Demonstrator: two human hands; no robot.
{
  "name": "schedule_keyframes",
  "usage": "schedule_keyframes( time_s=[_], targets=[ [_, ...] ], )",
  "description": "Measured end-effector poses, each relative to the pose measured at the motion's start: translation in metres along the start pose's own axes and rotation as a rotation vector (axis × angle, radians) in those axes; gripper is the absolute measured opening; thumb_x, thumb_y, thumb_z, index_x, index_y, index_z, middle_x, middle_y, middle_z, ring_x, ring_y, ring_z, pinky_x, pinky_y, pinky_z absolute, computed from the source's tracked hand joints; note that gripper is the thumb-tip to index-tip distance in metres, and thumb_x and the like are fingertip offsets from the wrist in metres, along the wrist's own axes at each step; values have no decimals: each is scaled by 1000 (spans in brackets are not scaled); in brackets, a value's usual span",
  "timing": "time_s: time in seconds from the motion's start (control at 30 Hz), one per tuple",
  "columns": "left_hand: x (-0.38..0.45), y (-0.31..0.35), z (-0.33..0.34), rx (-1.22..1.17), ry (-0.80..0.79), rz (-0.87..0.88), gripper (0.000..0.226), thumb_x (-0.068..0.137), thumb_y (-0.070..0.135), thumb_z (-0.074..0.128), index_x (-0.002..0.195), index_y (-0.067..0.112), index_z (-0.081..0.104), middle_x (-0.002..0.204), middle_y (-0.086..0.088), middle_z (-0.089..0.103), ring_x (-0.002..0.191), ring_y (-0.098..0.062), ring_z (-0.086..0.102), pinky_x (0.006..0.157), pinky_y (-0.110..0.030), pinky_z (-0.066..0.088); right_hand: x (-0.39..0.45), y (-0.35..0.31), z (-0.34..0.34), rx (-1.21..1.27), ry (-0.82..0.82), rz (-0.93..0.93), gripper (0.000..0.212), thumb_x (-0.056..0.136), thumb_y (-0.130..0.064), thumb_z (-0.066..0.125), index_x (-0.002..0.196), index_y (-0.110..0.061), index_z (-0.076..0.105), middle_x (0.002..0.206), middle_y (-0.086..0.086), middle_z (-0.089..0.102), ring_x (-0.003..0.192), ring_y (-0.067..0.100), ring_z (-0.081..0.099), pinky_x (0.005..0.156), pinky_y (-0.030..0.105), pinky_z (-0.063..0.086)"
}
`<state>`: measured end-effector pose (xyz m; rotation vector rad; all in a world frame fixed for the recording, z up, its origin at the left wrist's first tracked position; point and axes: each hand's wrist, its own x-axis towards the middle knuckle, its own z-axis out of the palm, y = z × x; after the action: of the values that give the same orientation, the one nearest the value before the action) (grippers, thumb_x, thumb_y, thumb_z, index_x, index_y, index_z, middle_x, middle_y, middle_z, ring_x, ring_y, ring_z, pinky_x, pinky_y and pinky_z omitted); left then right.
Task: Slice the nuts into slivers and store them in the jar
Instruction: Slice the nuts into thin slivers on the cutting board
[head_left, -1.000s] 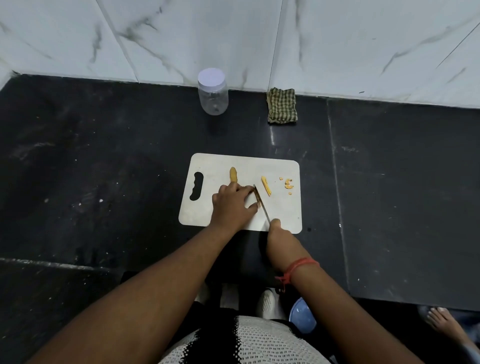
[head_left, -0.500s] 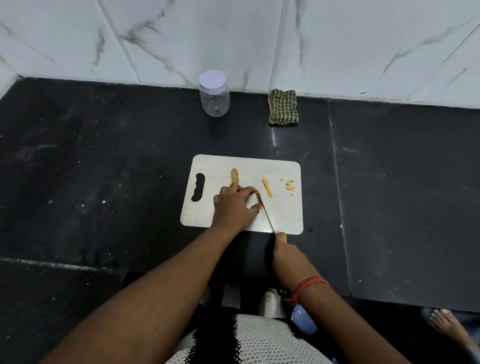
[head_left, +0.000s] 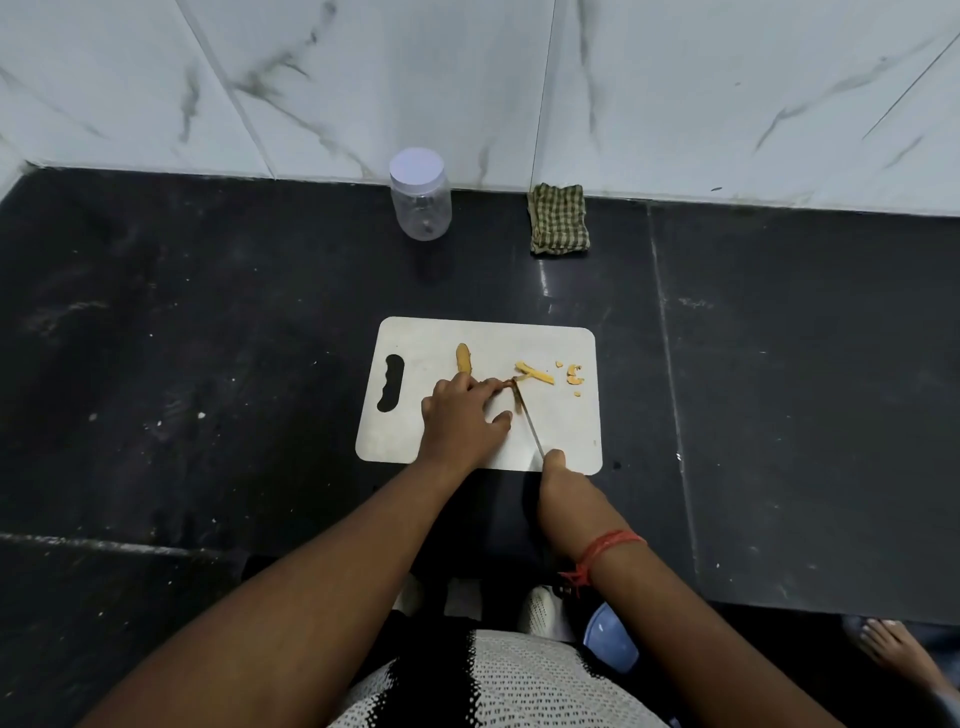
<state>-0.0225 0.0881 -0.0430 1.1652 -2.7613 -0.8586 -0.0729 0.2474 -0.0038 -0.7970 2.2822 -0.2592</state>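
Left hand (head_left: 462, 415) is pinning a nut (head_left: 503, 384) under curled fingertips on the cutting board (head_left: 415, 338), while the right hand (head_left: 558, 480) is gripping the knife (head_left: 527, 415), blade touching that nut. Cut slivers (head_left: 535, 373) are lying just beyond the blade, a whole nut (head_left: 463, 357) is sitting beside the left fingers, and the lidded jar (head_left: 421, 195) is standing well beyond the board.

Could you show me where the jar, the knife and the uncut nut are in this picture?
jar (head_left: 422, 215): head view, on its clear body below the white lid.
knife (head_left: 530, 423): head view, midway along the thin blade.
uncut nut (head_left: 463, 357): head view, on the middle of the whole nut lying on the board.
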Motion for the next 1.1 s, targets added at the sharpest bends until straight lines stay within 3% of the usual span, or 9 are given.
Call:
schedule_keyframes(
  time_s=[0.2, 0.37, 0.47, 0.6, 0.73, 0.93, 1.1],
  targets=[
    [0, 3, 2, -10, -17, -5, 54, 91, 50, 59, 142, 34, 52, 126, 3, 49, 121, -22, 40, 103, -39, 28, -8, 7, 2, 0, -26, -70, 16, 90, 1, 34, 97, -13, 33, 70, 4, 48, 62, 25, 49, 62, 35, 38],
    [0, 0, 4, -1, -20, 16, 56, 93, 47, 58, 146, 32, 49, 128, 3, 48, 122, -22, 38, 104, -39, 26, -9, 12, -1, 52, 18, -104, 13, 92, 0, 35, 92, -12, 32, 66, 2, 44, 54, 16, 42, 46, 24, 23],
    [0, 0, 3, -9, 2, 11, 53, 96, 45, 57, 146, 30, 50, 132, 2, 50, 124, -22, 39, 104, -39, 27, -11, 11, 2, 90, 44, -96, 12, 94, -1, 35, 93, -13, 33, 69, 3, 48, 57, 20, 47, 46, 27, 27],
    [-2, 1, 6, -55, 70, 28, 31, 93, 43, 62, 120, 27, 65, 121, 7, 57, 115, -20, 44, 93, -35, 27, -9, 6, 0, 106, 60, -102, 14, 94, 0, 35, 91, -14, 32, 69, 4, 49, 58, 21, 48, 50, 32, 31],
    [-4, 6, 7, -35, 117, 24, 18, 93, 41, 62, 98, 25, 65, 107, 8, 60, 106, -19, 47, 86, -33, 24, -3, 1, -2, 112, 54, -85, 13, 94, 0, 34, 91, -13, 33, 66, 4, 49, 54, 17, 45, 45, 27, 26],
    [-3, 9, 8, 41, 125, 37, 20, 93, 42, 60, 87, 24, 64, 97, 7, 61, 100, -19, 48, 83, -35, 24, 4, -5, 0, 151, 48, -53, 13, 93, 1, 34, 92, -12, 34, 67, 2, 47, 55, 16, 44, 45, 26, 26],
    [-3, 9, 8, 47, 145, 55, 23, 97, 40, 55, 91, 21, 67, 100, 4, 63, 100, -19, 48, 82, -35, 24, 6, -6, 2, 150, 71, -66, 13, 93, 2, 35, 92, -12, 35, 66, 1, 47, 54, 16, 45, 47, 29, 29]
  ],
)
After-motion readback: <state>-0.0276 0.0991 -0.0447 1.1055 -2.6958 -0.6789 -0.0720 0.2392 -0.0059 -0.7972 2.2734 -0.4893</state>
